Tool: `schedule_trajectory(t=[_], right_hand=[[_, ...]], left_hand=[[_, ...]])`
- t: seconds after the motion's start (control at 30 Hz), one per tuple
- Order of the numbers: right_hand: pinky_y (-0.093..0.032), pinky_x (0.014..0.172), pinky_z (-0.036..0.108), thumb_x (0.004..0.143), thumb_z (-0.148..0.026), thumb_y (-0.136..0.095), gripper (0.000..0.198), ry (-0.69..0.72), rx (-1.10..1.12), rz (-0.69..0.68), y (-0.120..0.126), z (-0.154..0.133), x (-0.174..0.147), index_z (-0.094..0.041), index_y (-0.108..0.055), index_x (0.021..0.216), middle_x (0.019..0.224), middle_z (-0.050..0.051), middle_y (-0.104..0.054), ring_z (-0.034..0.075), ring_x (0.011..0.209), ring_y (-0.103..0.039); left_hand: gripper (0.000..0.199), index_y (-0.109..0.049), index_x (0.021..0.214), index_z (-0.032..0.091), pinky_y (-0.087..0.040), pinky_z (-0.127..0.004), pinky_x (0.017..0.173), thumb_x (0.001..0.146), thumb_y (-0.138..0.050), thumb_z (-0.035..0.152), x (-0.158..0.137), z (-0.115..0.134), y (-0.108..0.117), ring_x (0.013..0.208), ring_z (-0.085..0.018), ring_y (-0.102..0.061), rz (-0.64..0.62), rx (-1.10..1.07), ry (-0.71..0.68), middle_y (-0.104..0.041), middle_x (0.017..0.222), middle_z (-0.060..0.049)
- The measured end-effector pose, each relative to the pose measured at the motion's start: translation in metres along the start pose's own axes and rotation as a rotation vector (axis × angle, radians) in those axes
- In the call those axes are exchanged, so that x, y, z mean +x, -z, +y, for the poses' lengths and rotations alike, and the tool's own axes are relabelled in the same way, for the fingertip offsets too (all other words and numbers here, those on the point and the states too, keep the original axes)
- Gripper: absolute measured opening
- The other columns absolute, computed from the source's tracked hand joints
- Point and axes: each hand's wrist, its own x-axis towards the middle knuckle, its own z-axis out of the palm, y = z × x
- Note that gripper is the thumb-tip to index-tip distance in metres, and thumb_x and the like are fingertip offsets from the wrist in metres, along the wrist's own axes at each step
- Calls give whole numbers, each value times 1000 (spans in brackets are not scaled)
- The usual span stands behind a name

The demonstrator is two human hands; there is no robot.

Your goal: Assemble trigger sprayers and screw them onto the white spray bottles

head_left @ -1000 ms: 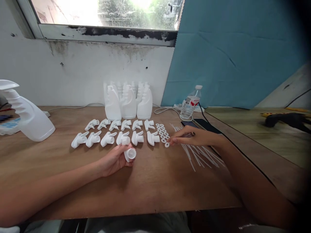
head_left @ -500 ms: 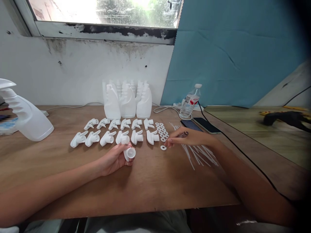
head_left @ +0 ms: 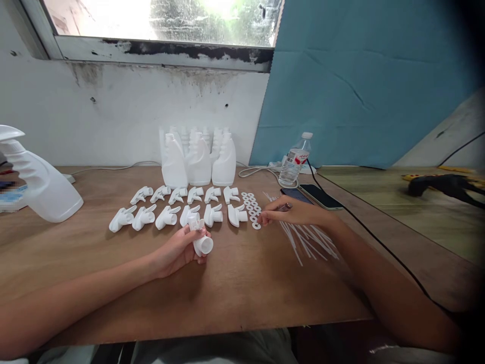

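Here the left hand [head_left: 178,250] is clenched around a white spray head [head_left: 200,241], held low over the wooden table [head_left: 235,283] with its round collar facing the camera. The right hand [head_left: 293,212] lies flat on the table with fingertips bunched at a small white washer [head_left: 256,226]; whether they actually grip it cannot be told. That washer sits at the near end of a short double column of washers [head_left: 250,202], just right of two rows of loose spray heads [head_left: 178,206]. Thin white tubes [head_left: 306,240] fan out beneath the right wrist. Between the hands and the table's near edge the board lies bare. Behind the rows stand uncapped white bottles [head_left: 199,159], contents not visible; a larger sprayer bottle [head_left: 38,184] stands far left, a clear water bottle [head_left: 293,162] beside two phones [head_left: 314,196] to the right.
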Motion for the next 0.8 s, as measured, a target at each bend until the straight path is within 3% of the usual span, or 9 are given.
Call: schedule_trajectory(t=[0.13, 0.2, 0.27, 0.33, 0.4, 0.5, 0.63, 0.8], right_hand=[[-43, 66, 25, 88, -45, -52, 39, 24, -10, 68, 0, 1, 1, -16, -74, 76, 80, 4, -72, 16, 76, -63], [-43, 64, 25, 88, -46, -52, 39, 43, -1, 109, 0, -1, 1, -16, -74, 76, 78, 4, -72, 16, 72, -62], [-45, 66, 26, 88, -47, -53, 40, 73, 39, 125, -2, -4, 0, -15, -73, 74, 82, 5, -73, 16, 74, -63], [-47, 69, 27, 87, -47, -54, 41, 110, 107, 128, -5, -7, 0, -14, -73, 72, 85, 7, -73, 18, 78, -65], [-50, 71, 29, 87, -47, -55, 41, 145, 205, 131, -10, -9, 1, -14, -72, 72, 82, 9, -73, 20, 81, -67], [-53, 71, 30, 88, -46, -56, 39, 189, 354, 100, -18, -10, 3, -12, -72, 75, 81, 10, -73, 20, 76, -68], [-53, 70, 29, 90, -42, -56, 38, 237, 415, -14, -29, -5, 9, -11, -74, 77, 82, 11, -74, 18, 71, -69], [-54, 63, 29, 90, -38, -56, 37, 269, 679, -87, -51, 3, 20, -8, -72, 74, 75, 12, -72, 17, 60, -67]], left_hand=[[15, -55, 94, 16, -47, -28, 59, 82, -61, 23, -7, 14, 0, 68, -14, -56, -49, 13, -9, -57, 91, -6], [18, -55, 94, 16, -49, -30, 62, 78, -61, 20, -11, 34, 5, 71, -16, -58, -43, 25, -77, -59, 89, -6], [20, -53, 94, 18, -50, -31, 60, 77, -63, 22, -13, 64, 20, 71, -18, -60, 40, 95, -206, -60, 86, -6], [29, -50, 94, 19, -50, -30, 55, 73, -70, 24, -14, 97, 47, 70, -19, -62, 190, 236, -359, -62, 83, -4], [41, -50, 100, 20, -53, -33, 61, 70, -76, 29, -14, 126, 83, 76, -20, -64, 371, 388, -494, -63, 91, -4], [54, -56, 107, 17, -49, -28, 71, 66, -80, 42, -14, 152, 142, 86, -16, -60, 638, 594, -519, -63, 103, -4], [68, -59, 110, 12, -42, -25, 68, 58, -83, 49, -19, 153, 201, 88, -16, -56, 806, 664, -429, -64, 111, -9], [73, -58, 108, 12, -46, -33, 81, 49, -86, 46, -22, 139, 230, 96, -21, -58, 845, 746, -396, -64, 112, -10]])
